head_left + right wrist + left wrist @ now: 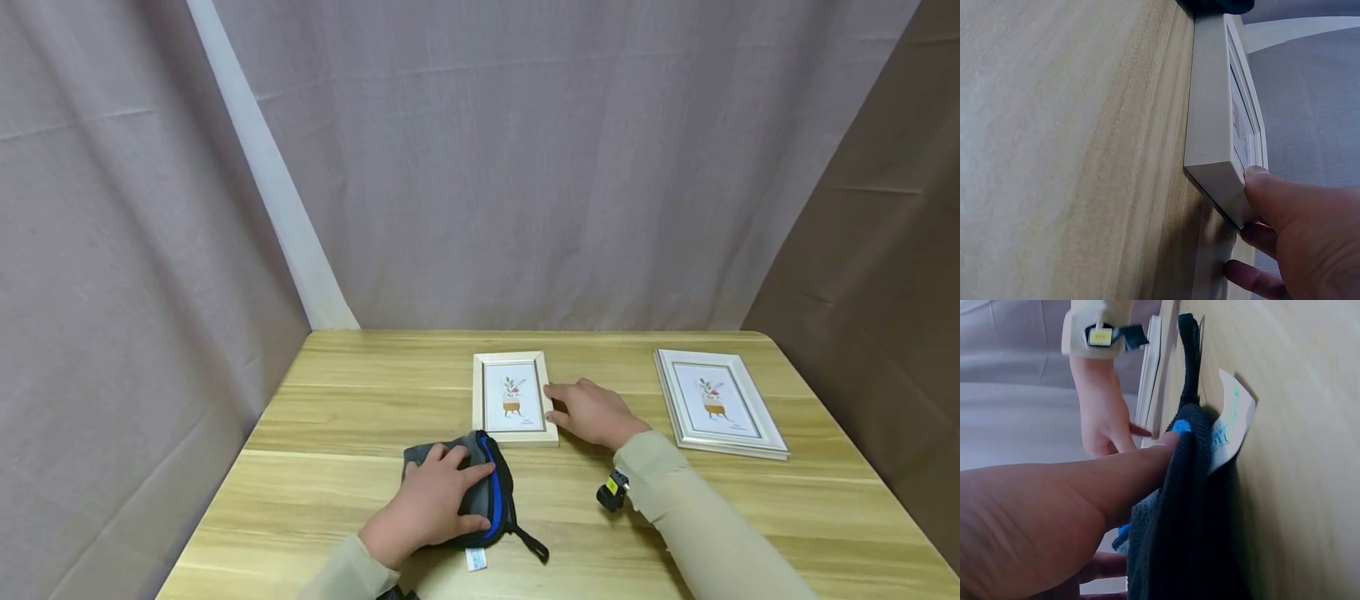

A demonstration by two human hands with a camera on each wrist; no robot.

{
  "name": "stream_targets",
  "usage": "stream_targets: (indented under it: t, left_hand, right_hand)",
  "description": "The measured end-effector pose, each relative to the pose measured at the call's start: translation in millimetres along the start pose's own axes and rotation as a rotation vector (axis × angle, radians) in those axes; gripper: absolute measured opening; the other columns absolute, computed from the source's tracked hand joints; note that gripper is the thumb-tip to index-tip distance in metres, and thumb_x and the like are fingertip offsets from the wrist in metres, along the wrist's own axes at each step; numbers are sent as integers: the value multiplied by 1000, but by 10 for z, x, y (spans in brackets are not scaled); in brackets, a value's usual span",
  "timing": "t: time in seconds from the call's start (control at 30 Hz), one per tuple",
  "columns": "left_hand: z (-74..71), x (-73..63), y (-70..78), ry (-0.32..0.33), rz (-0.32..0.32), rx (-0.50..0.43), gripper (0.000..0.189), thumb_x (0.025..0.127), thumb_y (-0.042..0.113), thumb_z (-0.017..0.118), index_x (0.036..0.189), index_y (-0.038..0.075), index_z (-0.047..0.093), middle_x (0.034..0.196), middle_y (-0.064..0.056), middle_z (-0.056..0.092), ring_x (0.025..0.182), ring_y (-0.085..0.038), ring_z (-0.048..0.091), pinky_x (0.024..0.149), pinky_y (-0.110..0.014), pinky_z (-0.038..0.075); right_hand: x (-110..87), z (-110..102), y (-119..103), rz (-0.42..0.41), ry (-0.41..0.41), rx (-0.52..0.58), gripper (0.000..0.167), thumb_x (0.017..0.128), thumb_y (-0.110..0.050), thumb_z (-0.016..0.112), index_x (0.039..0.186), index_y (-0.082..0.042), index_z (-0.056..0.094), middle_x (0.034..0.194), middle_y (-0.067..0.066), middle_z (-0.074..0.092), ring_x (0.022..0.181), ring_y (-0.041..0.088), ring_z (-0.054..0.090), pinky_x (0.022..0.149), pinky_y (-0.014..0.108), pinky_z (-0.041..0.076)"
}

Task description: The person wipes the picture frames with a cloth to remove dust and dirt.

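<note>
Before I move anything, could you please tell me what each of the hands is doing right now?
Left hand: holding the dark grey cloth with blue trim.
Right hand: pinching the right edge of the cream picture frame.

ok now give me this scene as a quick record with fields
left grip: fingers spread on grey cloth
right grip: pinches cream frame at its right edge
cloth details: blue trim, black loop, white tag
also present: white frame, lying further right
surface: wood-grain table
backdrop: greyish curtain
</note>
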State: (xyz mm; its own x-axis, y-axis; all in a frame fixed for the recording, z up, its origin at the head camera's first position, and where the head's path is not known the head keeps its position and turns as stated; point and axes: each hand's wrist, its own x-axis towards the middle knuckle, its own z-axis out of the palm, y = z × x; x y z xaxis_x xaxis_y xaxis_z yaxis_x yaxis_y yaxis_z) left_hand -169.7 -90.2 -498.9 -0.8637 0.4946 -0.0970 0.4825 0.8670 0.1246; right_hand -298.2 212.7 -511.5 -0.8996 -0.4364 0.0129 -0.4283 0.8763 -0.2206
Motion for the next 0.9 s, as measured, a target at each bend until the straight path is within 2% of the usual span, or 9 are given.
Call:
stream_targets:
  t: [0.27, 0.57, 0.7, 0.9]
  left_hand:
    - [34, -1, 306, -17, 106, 6, 76, 88, 70, 83, 156, 46, 61, 157, 0, 56, 136, -30, 51, 90, -75, 55]
    - [85, 172, 707, -45, 207, 31, 76, 91, 74, 77, 160, 51, 54, 160, 5, 53, 139, -25, 48, 91, -71, 54]
    - [107, 224, 773, -33, 229, 34, 76, 92, 76, 74, 160, 50, 53, 160, 6, 53, 140, -25, 48, 91, -71, 54]
    - [105, 242, 755, -42, 241, 38, 76, 93, 77, 72, 161, 51, 51, 161, 6, 52, 140, -24, 48, 90, -70, 55]
  right_hand:
    - [-16, -11, -8, 1, -5, 0, 57, 109, -38, 71, 158, -11, 61, 156, 11, 63, 131, 38, 64, 103, 60, 55]
    - [-45, -56, -8, -8, 1, 3, 57, 110, -37, 69, 159, -11, 60, 157, 12, 62, 132, 40, 63, 101, 62, 55]
    - [-44, -51, -10, -8, -1, 4, 56, 111, -37, 69, 160, -12, 60, 157, 12, 62, 133, 40, 63, 100, 63, 55]
    - [-49, -48, -20, -3, -12, 13, 56, 111, -37, 68, 160, -11, 59, 154, 13, 64, 132, 42, 63, 100, 63, 55]
